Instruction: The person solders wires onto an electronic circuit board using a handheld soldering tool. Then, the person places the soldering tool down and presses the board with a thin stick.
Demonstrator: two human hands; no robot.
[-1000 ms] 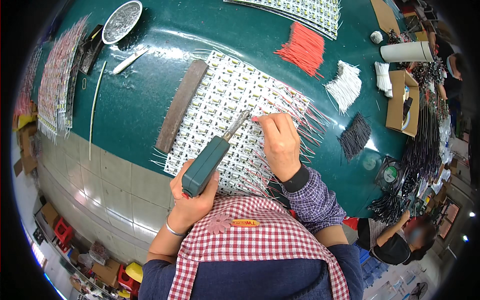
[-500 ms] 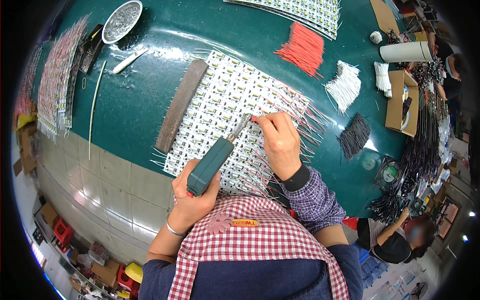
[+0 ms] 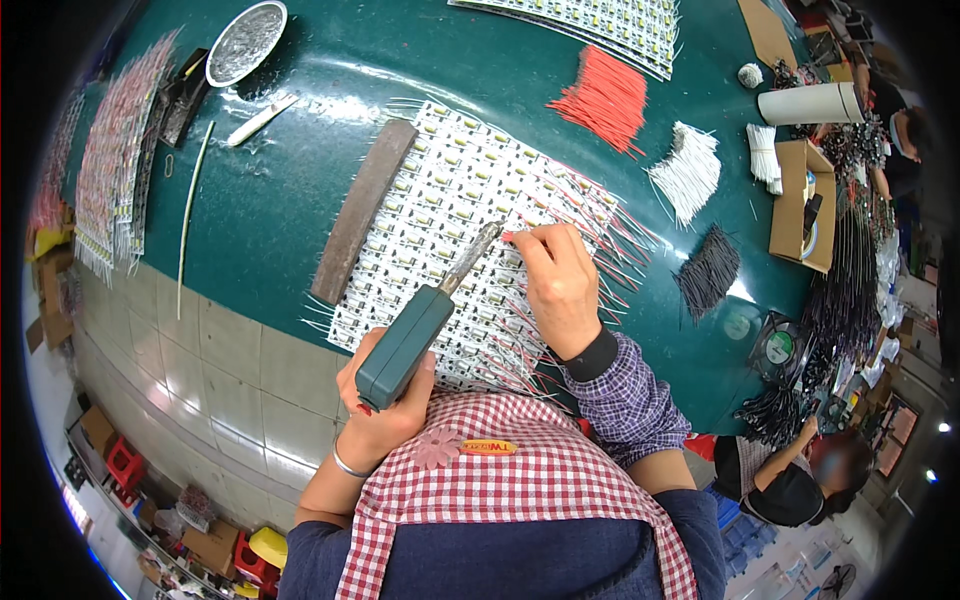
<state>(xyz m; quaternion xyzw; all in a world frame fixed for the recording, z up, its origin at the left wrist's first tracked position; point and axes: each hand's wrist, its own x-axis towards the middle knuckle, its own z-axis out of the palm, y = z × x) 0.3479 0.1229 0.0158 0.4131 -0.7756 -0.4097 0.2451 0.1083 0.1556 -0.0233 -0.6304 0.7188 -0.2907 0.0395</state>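
My left hand (image 3: 385,395) is wrapped round a green-bodied soldering iron (image 3: 405,345), its silvery tip slanting up and to the right. Under the tip lies a panel of small white circuit boards (image 3: 425,240) with rows of yellowish and black parts. Short red and white wires stick out along the panel's right side. My right hand (image 3: 560,290) pinches a red wire (image 3: 508,237) just right of the iron's tip. Whether tip and wire touch I cannot tell. A brown bar (image 3: 365,210) lies along the panel's left edge.
Bundles of red wires (image 3: 602,98), white wires (image 3: 688,172) and black wires (image 3: 709,272) lie to the right on the green table (image 3: 270,200). A white oval bowl (image 3: 246,45) stands far left. A cardboard box (image 3: 803,205) stands at right. Another person (image 3: 800,475) sits lower right.
The soldering iron has drawn back slightly from the panel and its rear end has shifted down and left with my left hand. My right hand has barely moved.
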